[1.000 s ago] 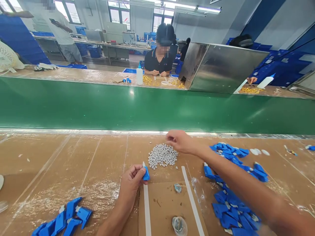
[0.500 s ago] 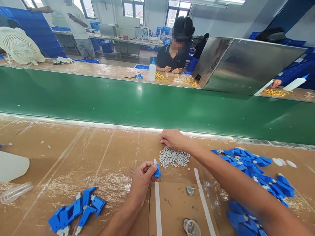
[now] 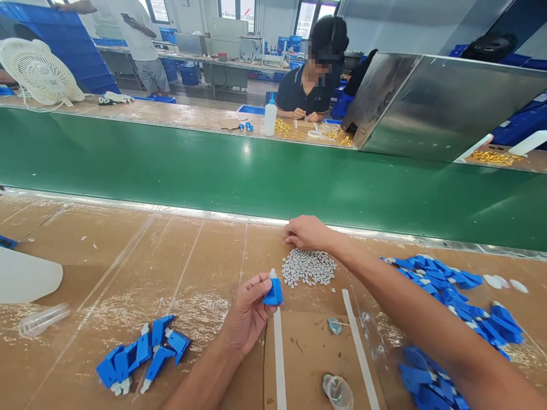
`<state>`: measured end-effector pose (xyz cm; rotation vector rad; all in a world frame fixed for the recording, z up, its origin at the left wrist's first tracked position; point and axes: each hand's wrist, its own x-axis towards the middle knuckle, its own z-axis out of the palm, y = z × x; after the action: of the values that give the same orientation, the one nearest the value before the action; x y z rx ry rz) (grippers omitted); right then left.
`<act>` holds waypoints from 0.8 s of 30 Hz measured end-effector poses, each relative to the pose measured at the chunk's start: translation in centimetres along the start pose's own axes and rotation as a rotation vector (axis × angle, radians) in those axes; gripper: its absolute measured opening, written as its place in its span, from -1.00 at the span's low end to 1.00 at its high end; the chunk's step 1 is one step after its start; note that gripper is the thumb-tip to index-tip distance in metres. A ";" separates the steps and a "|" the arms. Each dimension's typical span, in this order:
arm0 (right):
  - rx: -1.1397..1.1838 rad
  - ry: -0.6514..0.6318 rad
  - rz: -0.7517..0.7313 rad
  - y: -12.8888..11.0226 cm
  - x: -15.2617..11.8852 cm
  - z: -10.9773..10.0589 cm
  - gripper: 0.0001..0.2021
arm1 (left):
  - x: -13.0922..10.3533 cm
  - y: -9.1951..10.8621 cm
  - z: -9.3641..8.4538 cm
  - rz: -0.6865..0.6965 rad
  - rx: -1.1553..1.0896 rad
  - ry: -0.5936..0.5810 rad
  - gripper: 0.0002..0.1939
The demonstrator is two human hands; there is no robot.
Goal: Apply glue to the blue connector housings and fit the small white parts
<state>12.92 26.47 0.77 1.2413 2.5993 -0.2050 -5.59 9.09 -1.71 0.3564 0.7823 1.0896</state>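
Observation:
My left hand (image 3: 252, 310) is closed on a small blue plastic part (image 3: 273, 292) with a pale grey tip pointing up, pinched between thumb and fingers. Just behind a heap of small grey pieces (image 3: 310, 267), my right hand (image 3: 308, 232) hovers or rests near the table's far edge. Its fingers are curled together, and whatever they hold is hidden. To the left lies a group of blue parts with grey tips (image 3: 143, 350). A larger heap of similar blue parts (image 3: 453, 296) spreads on the right, partly behind my right forearm.
A cardboard sheet (image 3: 299, 364) with white tape strips carries a clear cup (image 3: 339, 393) and a small blob with a stick (image 3: 335, 326). A white container (image 3: 28, 276) and a clear tube (image 3: 45, 320) lie left. Beyond the green belt (image 3: 205, 165), a co-worker (image 3: 305, 94) sits.
My left hand has turned the blue part so that more of its broad face shows. My right hand stays behind the grey heap. The whole view has shifted slightly.

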 end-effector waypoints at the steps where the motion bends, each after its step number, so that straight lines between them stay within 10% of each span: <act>1: -0.004 -0.005 0.006 -0.1 0.0 0.0 -0.80 | 0.0 0.0 0.0 -0.002 -0.008 0.001 -0.73; 15: 0.492 0.142 0.074 -1.4 0.1 0.3 -0.83 | -0.1 0.0 -0.4 0.026 -0.044 -0.011 -0.78; 24: 1.456 0.418 -0.002 -6.3 -12.8 -2.8 -0.68 | -3.0 0.9 3.1 0.098 0.017 -0.140 -0.75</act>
<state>15.28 13.62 7.19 1.6865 2.6026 -2.3250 -4.63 7.17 2.15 0.4848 0.6552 1.1370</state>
